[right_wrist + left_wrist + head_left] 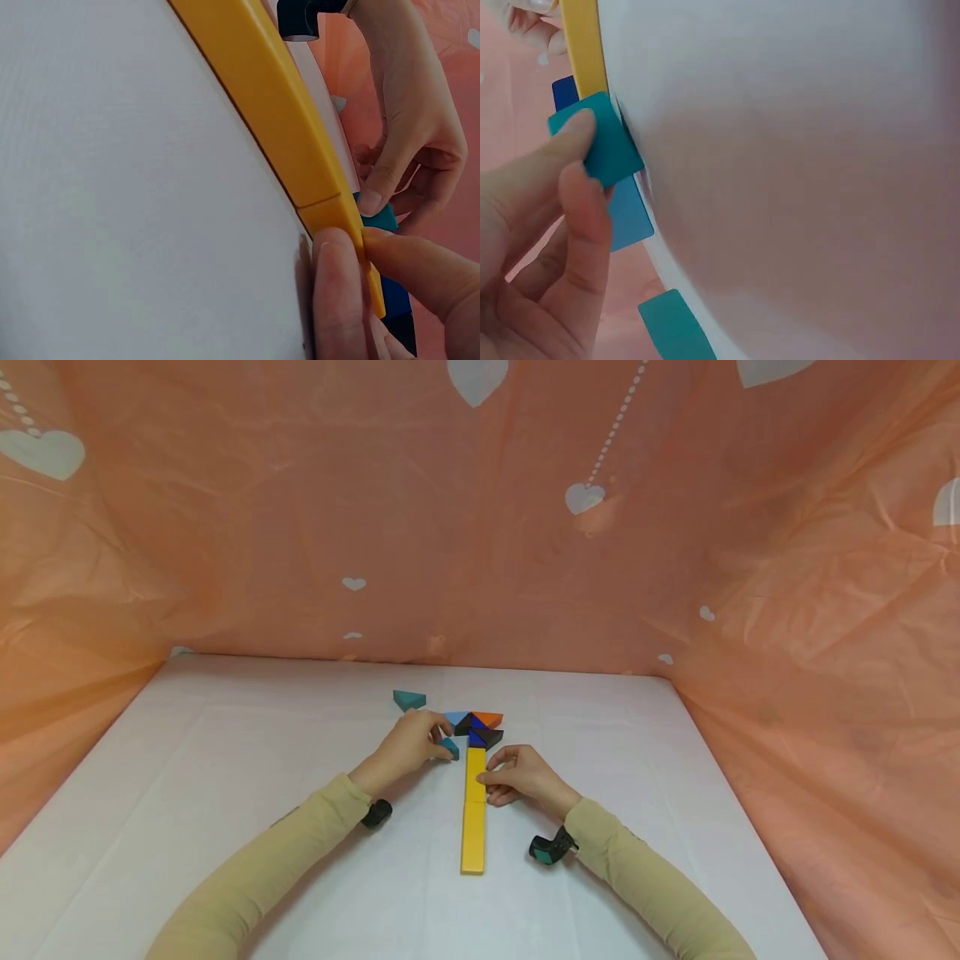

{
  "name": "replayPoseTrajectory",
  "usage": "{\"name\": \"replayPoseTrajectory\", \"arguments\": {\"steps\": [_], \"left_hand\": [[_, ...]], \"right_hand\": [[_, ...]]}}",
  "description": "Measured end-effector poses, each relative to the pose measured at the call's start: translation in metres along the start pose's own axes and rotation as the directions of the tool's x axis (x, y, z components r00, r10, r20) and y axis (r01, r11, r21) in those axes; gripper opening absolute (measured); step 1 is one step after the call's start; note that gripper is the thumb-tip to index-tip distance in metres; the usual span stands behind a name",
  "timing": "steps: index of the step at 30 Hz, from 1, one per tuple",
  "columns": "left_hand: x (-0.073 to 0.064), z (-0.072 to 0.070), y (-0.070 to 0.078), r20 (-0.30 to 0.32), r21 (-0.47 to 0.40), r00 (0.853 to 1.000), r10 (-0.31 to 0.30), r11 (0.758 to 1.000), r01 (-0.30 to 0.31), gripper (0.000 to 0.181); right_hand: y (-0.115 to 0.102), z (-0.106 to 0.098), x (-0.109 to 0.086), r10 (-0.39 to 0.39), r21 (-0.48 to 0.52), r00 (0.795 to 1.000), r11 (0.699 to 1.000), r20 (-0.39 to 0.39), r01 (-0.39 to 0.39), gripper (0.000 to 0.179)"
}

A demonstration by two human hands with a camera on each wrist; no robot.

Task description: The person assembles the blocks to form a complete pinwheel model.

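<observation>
My left hand (405, 742) pinches a teal triangular block (451, 747) between thumb and fingers, just left of a pattern of blocks. The left wrist view shows the thumb on this teal block's (618, 154) face. My right hand (528, 778) holds the upper yellow bar-shaped block (476, 767) at its right side; in the right wrist view, thumb and finger press on it. A second yellow block (473, 839) adjoins it end to end, toward me. At the far end sit dark blue blocks (477, 739), a dark triangle (492, 737), an orange triangle (489, 719) and a light blue block (455, 717).
Another teal block (409, 698) lies apart, beyond my left hand. All the blocks lie on a white-covered table (300, 693). Orange curtains (420, 527) with white hearts rise behind and beside it. A dark device (553, 846) is at my right wrist.
</observation>
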State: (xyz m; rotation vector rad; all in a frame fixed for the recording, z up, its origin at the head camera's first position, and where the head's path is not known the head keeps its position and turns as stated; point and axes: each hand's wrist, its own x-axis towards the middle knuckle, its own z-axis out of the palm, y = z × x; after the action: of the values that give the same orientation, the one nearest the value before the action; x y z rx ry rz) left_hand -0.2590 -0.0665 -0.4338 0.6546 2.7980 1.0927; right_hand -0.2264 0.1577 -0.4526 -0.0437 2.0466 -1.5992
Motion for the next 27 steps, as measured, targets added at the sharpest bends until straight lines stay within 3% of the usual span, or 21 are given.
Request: {"name": "replayPoseTrajectory", "arguments": {"steps": [7, 11, 16, 20, 27], "left_hand": [[0.0, 0.003, -0.002, 0.016, 0.039, 1.0, -0.014, 0.999, 0.014, 0.026], [-0.001, 0.003, -0.003, 0.011, 0.007, 1.0, -0.023, 1.0, 0.023, 0.033], [-0.002, -0.007, -0.005, 0.093, -0.071, 0.995, -0.04, 0.996, 0.047, 0.047], [-0.002, -0.017, -0.007, 0.14, -0.127, 0.99, -0.029, 0.991, 0.047, 0.044], [-0.001, -0.015, -0.005, 0.104, -0.11, 0.995, 0.007, 0.994, 0.004, 0.032]], "right_hand": [[0.0, -0.001, -0.001, 0.001, 0.006, 1.0, 1.0, 0.007, -0.001, 0.038], [0.0, -0.001, 0.0, -0.002, 0.012, 1.0, 1.0, 0.009, 0.002, 0.038], [0.001, -0.002, -0.001, -0.004, 0.014, 1.0, 1.0, 0.019, 0.003, 0.039], [0.0, -0.002, -0.002, -0.012, 0.015, 1.0, 1.0, 0.026, 0.012, 0.039], [-0.002, -0.001, -0.003, -0.013, 0.007, 1.0, 1.0, 0.025, 0.013, 0.037]]}}
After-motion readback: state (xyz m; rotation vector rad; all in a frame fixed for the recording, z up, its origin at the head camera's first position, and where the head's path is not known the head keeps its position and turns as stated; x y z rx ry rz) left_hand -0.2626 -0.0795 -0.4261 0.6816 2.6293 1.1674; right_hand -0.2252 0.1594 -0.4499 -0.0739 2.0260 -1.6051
